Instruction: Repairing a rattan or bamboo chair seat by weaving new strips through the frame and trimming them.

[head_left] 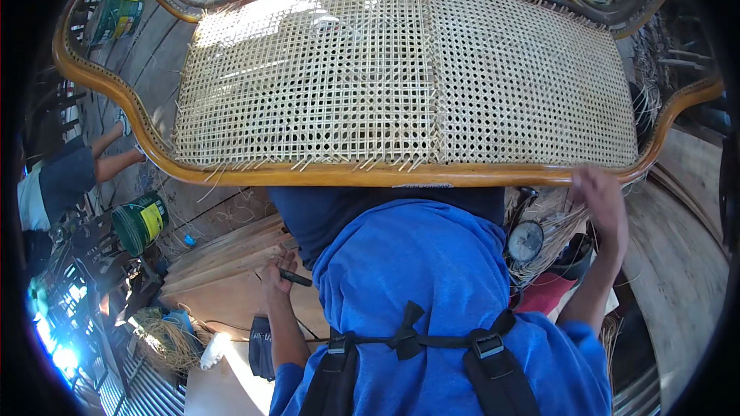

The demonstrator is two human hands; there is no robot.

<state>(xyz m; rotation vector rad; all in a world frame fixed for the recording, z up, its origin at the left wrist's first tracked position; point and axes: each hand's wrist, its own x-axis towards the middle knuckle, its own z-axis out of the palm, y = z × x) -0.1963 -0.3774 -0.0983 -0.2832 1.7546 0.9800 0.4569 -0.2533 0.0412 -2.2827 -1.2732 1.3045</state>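
A wooden seat frame (pixel 308 177) with a glossy brown rail lies across in front of me, filled with woven cane webbing (pixel 532 85). Loose cane ends stick out along its near and far edges. Low on the left, beside my body, my left hand (pixel 277 273) is closed round a dark-handled tool (pixel 296 278); the kind of tool does not show clearly. My right hand (pixel 601 204) is at the near rail, toward its right end, with its fingers loosely apart over the wood and slightly blurred. I make out nothing in it.
Green buckets (pixel 140 223) stand on the plank floor at the left, near another person's legs (pixel 108 162). Wooden boards (pixel 223 258) lie by my left arm, with a bundle of cane strands (pixel 166 339) beyond. A round gauge-like object (pixel 526 241) and more strands (pixel 559 235) are by my right arm.
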